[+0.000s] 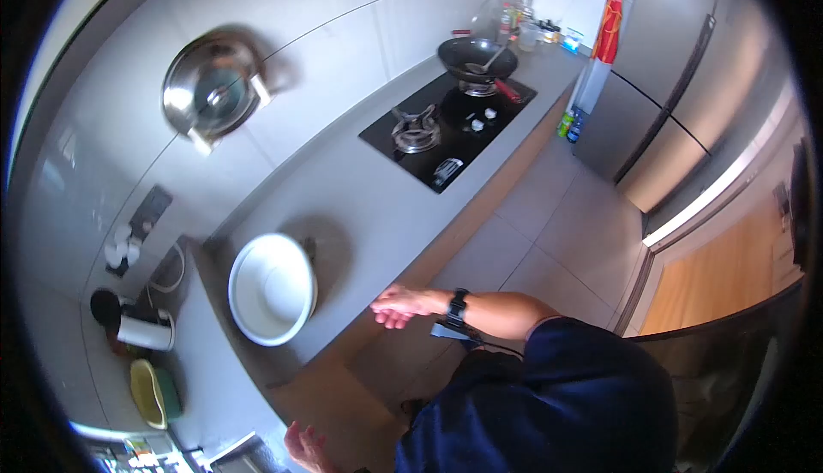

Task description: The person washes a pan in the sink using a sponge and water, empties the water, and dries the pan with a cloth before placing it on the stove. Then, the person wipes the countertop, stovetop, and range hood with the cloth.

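Observation:
My right hand (398,305), with a dark band and a device on the wrist, hangs just off the counter's front edge. Its fingers are loosely bent and apart, and I see nothing in them. A white basin (273,290) stands on the grey counter (343,216), nearest to this hand but not touched by it. Low in the view, my left hand (307,447) shows only in part by the edge of the lower counter section. Its fingers are spread, with no visible object in them.
A wok (477,58) with a ladle (490,62) sits on the black gas stove (454,122). Bottles (506,19) stand in the far corner. A steel lid (214,87) hangs on the wall. A kettle-like appliance (144,331) and a yellow-green basin (153,394) are at left.

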Motion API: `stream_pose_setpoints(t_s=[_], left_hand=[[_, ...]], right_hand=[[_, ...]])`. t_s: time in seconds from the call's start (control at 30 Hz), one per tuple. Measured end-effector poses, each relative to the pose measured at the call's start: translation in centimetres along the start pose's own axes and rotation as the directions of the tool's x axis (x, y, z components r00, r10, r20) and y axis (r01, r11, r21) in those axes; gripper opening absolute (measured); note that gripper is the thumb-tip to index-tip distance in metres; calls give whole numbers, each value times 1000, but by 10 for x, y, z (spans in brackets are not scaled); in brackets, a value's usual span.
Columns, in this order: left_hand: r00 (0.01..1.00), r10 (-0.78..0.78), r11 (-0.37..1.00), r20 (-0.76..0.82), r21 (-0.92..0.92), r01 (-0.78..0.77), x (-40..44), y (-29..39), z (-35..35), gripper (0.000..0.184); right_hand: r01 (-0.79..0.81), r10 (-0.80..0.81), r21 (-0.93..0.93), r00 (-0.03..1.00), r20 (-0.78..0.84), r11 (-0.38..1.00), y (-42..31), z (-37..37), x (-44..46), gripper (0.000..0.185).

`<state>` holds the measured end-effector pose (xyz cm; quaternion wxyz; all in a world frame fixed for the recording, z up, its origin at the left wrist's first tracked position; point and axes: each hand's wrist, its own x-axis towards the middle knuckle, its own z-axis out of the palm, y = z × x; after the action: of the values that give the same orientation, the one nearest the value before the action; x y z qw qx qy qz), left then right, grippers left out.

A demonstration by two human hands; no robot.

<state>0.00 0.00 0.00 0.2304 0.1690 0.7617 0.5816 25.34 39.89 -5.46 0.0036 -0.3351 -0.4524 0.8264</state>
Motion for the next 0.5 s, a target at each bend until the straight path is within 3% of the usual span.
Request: stream_pose_setpoints(t_s=[0.07, 0.1, 0.13, 0.17, 0.2, 0.33, 0.5], left_hand=[[984, 89, 995, 153, 35, -96, 10, 22, 19, 42], [981, 120, 990, 154, 56, -130, 18, 61, 113, 38], [982, 96, 984, 164, 136, -119, 44, 90, 109, 35], [976, -27, 999, 216, 52, 16, 15, 68, 196, 33], [947, -48, 998, 317, 55, 32, 6, 73, 237, 32], [800, -66, 997, 597, 15, 71, 4, 117, 377, 30], [556, -62, 994, 829, 1, 110, 7, 162, 531, 35]], right_hand=[[21, -3, 98, 983, -182, 995, 38, -15, -36, 32], [130, -94, 153, 971, -221, 980, 18, -101, -58, 31], [174, -107, 260, 962, -253, 950, 37, -88, -48, 30], [143, -38, 233, 914, -404, 962, 47, -158, -138, 29], [152, -21, 235, 876, -483, 960, 60, -183, -187, 28], [204, 78, 326, 731, -678, 923, 115, -257, -293, 22], [470, 183, 443, 500, -846, 763, 154, -282, -391, 18]])
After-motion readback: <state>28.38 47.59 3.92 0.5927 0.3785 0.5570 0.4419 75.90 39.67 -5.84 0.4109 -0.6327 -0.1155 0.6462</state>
